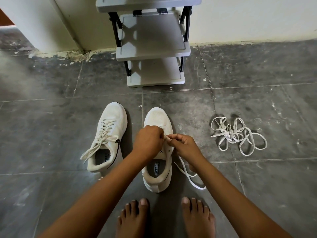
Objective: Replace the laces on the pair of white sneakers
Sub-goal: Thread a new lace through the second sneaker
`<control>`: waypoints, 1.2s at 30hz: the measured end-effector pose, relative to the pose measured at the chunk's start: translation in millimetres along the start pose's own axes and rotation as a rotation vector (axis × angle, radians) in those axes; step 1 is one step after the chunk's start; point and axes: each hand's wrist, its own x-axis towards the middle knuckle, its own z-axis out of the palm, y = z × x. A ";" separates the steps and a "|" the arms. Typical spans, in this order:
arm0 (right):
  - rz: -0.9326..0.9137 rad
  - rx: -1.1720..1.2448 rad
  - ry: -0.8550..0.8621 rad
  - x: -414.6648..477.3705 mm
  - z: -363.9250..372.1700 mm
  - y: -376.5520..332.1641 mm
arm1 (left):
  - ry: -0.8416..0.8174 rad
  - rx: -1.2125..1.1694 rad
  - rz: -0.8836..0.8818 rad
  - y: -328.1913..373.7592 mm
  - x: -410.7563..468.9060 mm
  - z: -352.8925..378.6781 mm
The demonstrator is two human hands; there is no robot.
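Both hands on the nearer sneaker, lacing part done.
Left hand [148,140] and right hand [184,146], fingers curled, pinch the lace [188,176] over the eyelets of the nearer sneaker [158,182]. The lace's loose end trails on the floor [51,134] beside it, and whether it is going in or coming out cannot be told. The other sneaker [111,134], just left, is fully laced and probably still to do. Tangled laces [238,136] lie apart to the right. A grey shoe rack [154,48] stands beyond, out of the way.

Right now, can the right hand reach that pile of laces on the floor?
Probably yes: only bare floor lies between the right hand and the pile of laces, but it is pinching the sneaker's lace.
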 end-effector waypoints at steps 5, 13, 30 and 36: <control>0.001 0.012 -0.010 0.3 1.5 -0.7 | -0.015 0.030 -0.033 -1.9 1.8 0.3; -0.005 -0.034 -0.016 -1.7 0.9 -3.8 | -0.015 0.002 -0.001 -2.1 2.0 1.7; 0.027 -0.165 0.191 14.1 13.2 2.0 | 0.169 -0.064 -0.020 -35.2 -17.0 -1.1; -0.033 -0.056 0.215 -3.5 4.3 -30.0 | 0.043 -0.035 -0.094 -38.2 -25.4 -1.8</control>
